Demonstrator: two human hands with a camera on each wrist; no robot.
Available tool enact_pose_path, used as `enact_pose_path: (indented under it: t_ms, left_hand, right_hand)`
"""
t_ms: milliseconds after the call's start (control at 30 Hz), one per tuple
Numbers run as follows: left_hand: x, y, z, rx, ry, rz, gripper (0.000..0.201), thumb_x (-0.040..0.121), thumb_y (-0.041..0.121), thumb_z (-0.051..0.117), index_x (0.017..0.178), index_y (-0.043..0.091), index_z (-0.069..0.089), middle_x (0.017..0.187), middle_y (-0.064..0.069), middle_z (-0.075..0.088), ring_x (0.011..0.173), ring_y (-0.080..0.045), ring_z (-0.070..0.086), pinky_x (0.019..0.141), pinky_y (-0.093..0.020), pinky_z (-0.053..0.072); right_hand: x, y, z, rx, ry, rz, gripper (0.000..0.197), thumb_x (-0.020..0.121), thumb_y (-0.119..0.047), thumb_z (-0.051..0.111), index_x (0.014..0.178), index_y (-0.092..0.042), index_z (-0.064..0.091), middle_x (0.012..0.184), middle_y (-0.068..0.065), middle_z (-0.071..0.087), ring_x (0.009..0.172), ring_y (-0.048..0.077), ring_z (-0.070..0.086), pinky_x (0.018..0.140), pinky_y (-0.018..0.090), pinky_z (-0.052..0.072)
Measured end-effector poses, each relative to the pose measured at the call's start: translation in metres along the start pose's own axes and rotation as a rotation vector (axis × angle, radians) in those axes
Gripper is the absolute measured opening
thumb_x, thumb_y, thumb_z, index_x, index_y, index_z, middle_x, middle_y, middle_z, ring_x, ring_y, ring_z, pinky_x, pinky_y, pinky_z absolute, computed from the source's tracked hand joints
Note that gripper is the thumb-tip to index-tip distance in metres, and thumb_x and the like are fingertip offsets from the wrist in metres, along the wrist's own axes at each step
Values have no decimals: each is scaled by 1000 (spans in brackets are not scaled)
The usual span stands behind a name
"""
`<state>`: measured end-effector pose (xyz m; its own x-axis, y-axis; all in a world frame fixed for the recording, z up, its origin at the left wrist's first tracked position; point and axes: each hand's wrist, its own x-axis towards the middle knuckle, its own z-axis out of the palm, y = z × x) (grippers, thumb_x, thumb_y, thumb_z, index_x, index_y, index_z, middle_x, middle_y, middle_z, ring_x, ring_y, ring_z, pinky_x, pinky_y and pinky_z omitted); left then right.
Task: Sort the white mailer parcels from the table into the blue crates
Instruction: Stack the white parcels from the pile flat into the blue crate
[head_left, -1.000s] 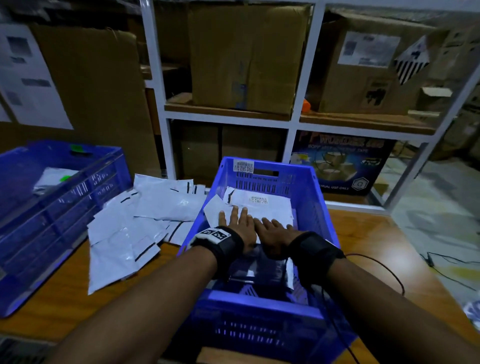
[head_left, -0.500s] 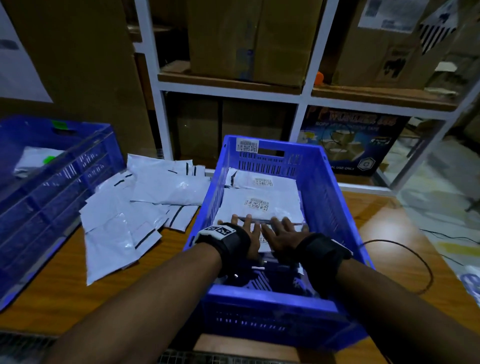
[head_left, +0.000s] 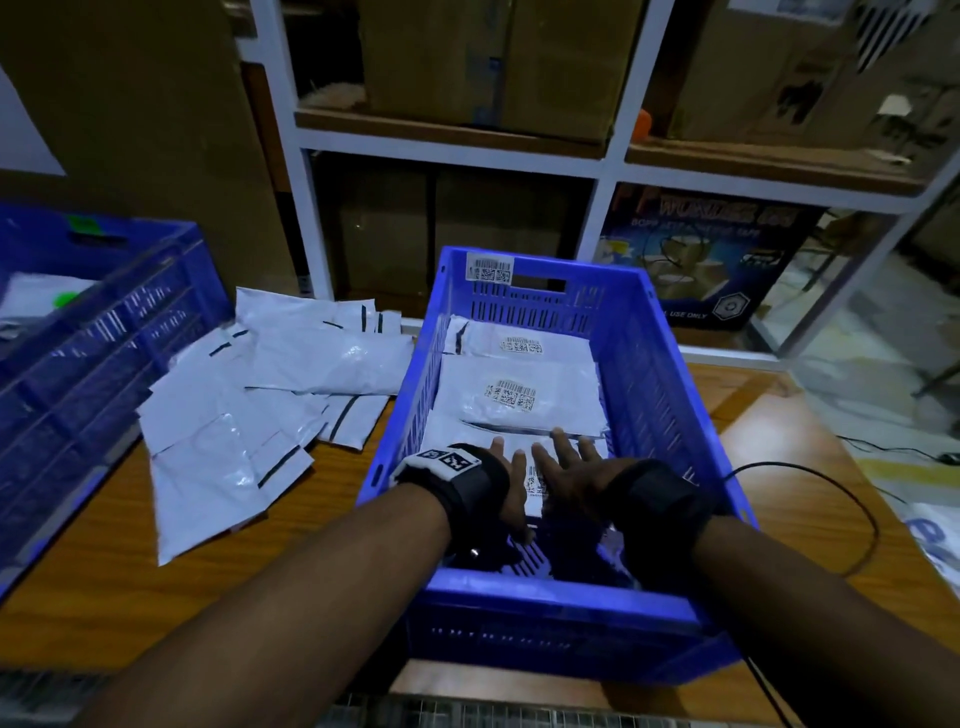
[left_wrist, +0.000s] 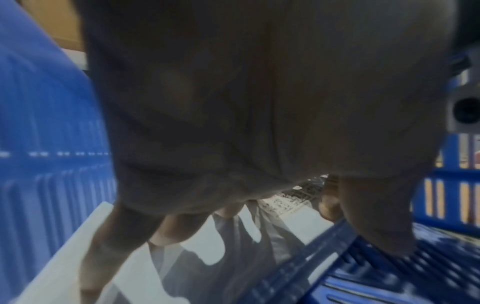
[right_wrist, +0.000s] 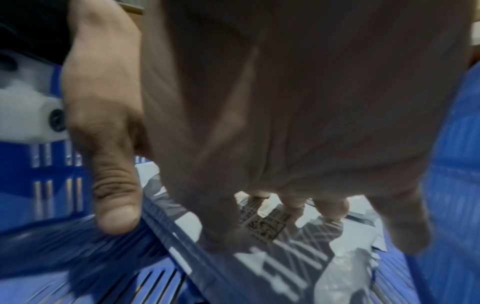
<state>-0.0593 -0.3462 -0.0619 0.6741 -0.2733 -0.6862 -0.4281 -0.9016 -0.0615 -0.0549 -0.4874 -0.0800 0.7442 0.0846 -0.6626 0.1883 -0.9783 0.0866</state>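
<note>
A: Where are the hands?

B: Both are down inside the near crate (head_left: 670, 395) in front of the person. The left hand (head_left: 511, 480) and the right hand (head_left: 569, 467) lie side by side, palms down, over the nearest mailer (head_left: 524, 449) in the crate.

A: Holding anything?

B: No. Fingers of both are spread and fairly straight, nothing gripped. From the left wrist, the fingers (left_wrist: 182, 226) reach toward the white plastic with shadows under them; I can't tell if they touch it. From the right wrist, the fingers (right_wrist: 330, 205) hang over a barcode label (right_wrist: 265, 224) on the mailer.

A: What else is in that crate?

B: Two more mailers further back, each with a barcode label facing up: the middle mailer (head_left: 519, 395) overlaps the nearest one, and the far mailer (head_left: 519, 343) lies by the end wall.

A: And the rest of the parcels?

B: A loose pile (head_left: 249, 410) of white mailers lies on the table (head_left: 104, 587), between the near crate and the left crate (head_left: 104, 332). The left crate has at least one white mailer in it, with a green sticker (head_left: 66, 299).

A: Behind?

B: A white shelf (head_left: 452, 139) with cardboard boxes.
</note>
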Motion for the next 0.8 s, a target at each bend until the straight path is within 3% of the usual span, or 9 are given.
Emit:
enact_pose_path:
  t_ms: [100, 333, 433, 600, 700, 800]
  left_hand:
    - [0, -1, 1, -10, 9, 8, 111, 90, 65, 56, 155, 21, -22, 160, -13, -29, 150, -40, 13, 116, -55, 24]
    - [4, -2, 13, -44, 58, 20, 113, 87, 65, 59, 155, 21, -21, 160, -11, -29, 147, -42, 22, 116, -56, 24]
    - [6, -2, 11, -28, 33, 11, 116, 85, 68, 58, 154, 24, -24, 159, -8, -32, 147, -42, 22, 114, -62, 25]
    - [1, 1, 6, -53, 27, 21, 115, 87, 62, 63, 154, 25, -23, 159, -10, -32, 147, -42, 23, 114, -55, 27]
    - [3, 2, 5, -67, 39, 20, 116, 86, 61, 65, 154, 29, -23, 159, -9, -32, 148, -44, 19, 114, -56, 26]
    - [6, 2, 9, -62, 48, 7, 114, 87, 63, 63, 154, 29, -23, 159, -8, -32, 149, -45, 13, 117, -60, 21]
  right_hand:
    - [-1, -1, -3, -19, -21, 8, 78, 101, -50, 39, 155, -27, -12, 161, 8, -25, 148, 35, -16, 119, 57, 4]
    - [-3, -8, 2, -57, 12, -18, 95, 93, -58, 48, 154, -27, -18, 156, 8, -34, 148, 35, -17, 118, 59, 7]
    - [1, -6, 5, -92, 8, -25, 89, 97, -56, 43, 154, -27, -19, 157, 8, -34, 149, 38, -14, 117, 59, 12]
    - [-2, -6, 2, -125, -14, -7, 82, 101, -46, 41, 154, -26, -18, 158, 10, -31, 149, 39, -12, 116, 58, 15]
    - [-5, -4, 1, -145, -23, 12, 70, 104, -41, 31, 155, -24, -15, 160, 14, -24, 149, 42, -8, 118, 58, 13]
    - [-7, -4, -2, -118, -59, 23, 70, 105, -37, 32, 155, -23, -15, 160, 16, -23, 148, 42, -8, 119, 57, 9]
